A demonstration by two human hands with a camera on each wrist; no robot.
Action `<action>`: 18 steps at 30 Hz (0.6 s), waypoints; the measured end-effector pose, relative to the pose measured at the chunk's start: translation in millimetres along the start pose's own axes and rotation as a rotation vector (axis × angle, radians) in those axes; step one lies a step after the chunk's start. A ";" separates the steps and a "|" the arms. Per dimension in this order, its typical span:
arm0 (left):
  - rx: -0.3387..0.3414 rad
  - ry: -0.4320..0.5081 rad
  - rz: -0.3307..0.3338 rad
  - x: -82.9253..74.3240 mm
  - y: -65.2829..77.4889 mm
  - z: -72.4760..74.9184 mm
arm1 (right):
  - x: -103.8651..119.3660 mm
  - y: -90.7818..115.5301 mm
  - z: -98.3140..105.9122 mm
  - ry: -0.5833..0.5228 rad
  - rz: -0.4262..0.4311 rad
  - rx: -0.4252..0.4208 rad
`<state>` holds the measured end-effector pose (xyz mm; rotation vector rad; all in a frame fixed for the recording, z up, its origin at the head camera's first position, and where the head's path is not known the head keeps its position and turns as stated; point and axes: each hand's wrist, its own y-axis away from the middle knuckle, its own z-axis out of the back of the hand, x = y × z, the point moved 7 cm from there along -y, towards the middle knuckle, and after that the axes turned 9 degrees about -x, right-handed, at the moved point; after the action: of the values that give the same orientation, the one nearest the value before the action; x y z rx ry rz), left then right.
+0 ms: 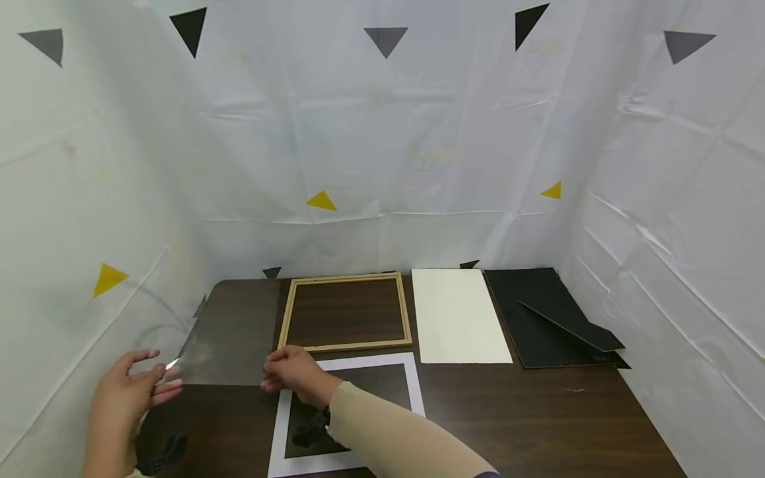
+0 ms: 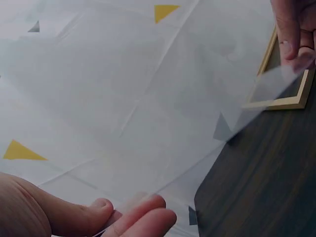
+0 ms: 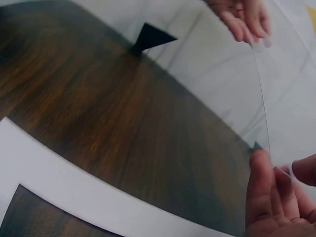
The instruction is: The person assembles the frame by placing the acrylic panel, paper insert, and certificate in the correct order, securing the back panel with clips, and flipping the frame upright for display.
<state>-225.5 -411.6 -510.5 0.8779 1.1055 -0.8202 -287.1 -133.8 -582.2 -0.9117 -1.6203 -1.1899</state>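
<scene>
A clear, thin rectangular plastic sheet (image 1: 233, 345) hangs between two hands above the left part of the dark brown wood-grain table (image 1: 538, 418), its near edge spanning the grips. The left hand (image 1: 122, 398) pinches one near corner between thumb and fingers; the right hand (image 1: 299, 375) pinches the other. The right forearm crosses over a white rectangular border mat (image 1: 416, 385), hiding part of it. Beyond lies a pale wooden rectangular frame (image 1: 358, 346); rightward, a cream-white rectangular board (image 1: 460, 315), then a black backing panel with a raised flap (image 1: 516, 285).
</scene>
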 end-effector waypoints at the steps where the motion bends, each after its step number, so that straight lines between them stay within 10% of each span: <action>1: 0.021 0.038 -0.002 -0.8 2.2 -1.1 | 1.4 -0.3 1.5 -0.017 0.009 0.000; 18: 0.159 0.077 -0.106 -6.5 17.5 -59.2 | 12.3 20.5 44.0 -0.414 0.157 -0.076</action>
<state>-234.5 -350.2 -513.4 0.9971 1.1739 -0.9796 -282.6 -85.4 -570.2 -1.3778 -1.7918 -1.0039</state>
